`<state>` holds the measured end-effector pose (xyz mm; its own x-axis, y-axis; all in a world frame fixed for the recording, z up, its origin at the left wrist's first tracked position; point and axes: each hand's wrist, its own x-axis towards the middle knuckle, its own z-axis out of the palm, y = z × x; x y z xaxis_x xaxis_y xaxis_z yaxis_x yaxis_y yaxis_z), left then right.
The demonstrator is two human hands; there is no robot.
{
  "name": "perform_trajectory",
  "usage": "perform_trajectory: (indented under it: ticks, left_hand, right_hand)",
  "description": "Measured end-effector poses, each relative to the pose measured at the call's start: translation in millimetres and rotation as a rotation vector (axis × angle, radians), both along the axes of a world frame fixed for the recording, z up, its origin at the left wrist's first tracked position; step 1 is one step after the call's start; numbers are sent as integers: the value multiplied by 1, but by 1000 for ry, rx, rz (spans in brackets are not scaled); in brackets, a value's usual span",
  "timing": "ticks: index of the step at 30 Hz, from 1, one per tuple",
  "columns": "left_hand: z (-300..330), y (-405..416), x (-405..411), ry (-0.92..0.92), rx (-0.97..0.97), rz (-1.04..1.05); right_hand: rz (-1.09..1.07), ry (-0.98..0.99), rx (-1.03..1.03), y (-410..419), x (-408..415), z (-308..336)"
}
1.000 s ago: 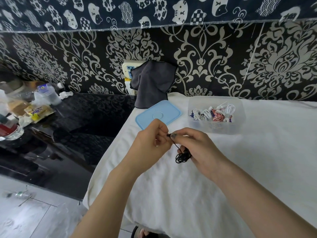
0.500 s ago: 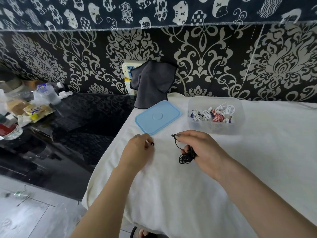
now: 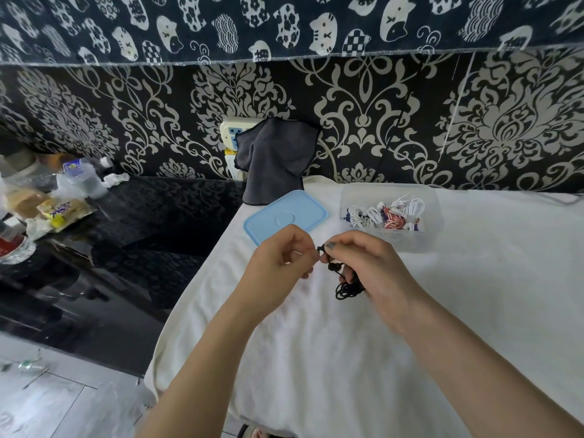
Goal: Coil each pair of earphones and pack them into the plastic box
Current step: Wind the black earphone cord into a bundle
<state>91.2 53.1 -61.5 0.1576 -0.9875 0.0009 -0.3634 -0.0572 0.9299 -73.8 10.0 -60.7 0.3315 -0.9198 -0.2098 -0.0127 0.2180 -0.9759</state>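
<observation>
A pair of black earphones (image 3: 347, 287) hangs as a small coil under my right hand (image 3: 369, 273), which grips it; one earbud pokes out at the thumb tip. My left hand (image 3: 278, 263) pinches the cord end right beside that thumb, fingertips almost touching. Both hands hover over the white cloth (image 3: 347, 358). Behind them stands the clear plastic box (image 3: 350, 197) holding several coiled earphones (image 3: 388, 214), white and red-patterned. Its light blue lid (image 3: 284, 216) lies flat to the left of the box.
A dark grey cloth (image 3: 275, 159) hangs over a wall socket behind the lid. To the left is a black glossy counter (image 3: 142, 235) with bottles and snack packets (image 3: 60, 210). The cloth's left edge drops to a grey floor.
My left hand, which had pulled away to the left half a second ago, has come back to meet the right thumb. The black coil stays in my right hand.
</observation>
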Motion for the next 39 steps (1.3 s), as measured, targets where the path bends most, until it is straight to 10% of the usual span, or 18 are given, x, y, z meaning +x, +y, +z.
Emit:
perform_trajectory:
  ticks: [39]
  left_hand:
    - [21,11,-9,-160,-162,-51]
  right_hand:
    - [30,-44,-8,0,-9,10]
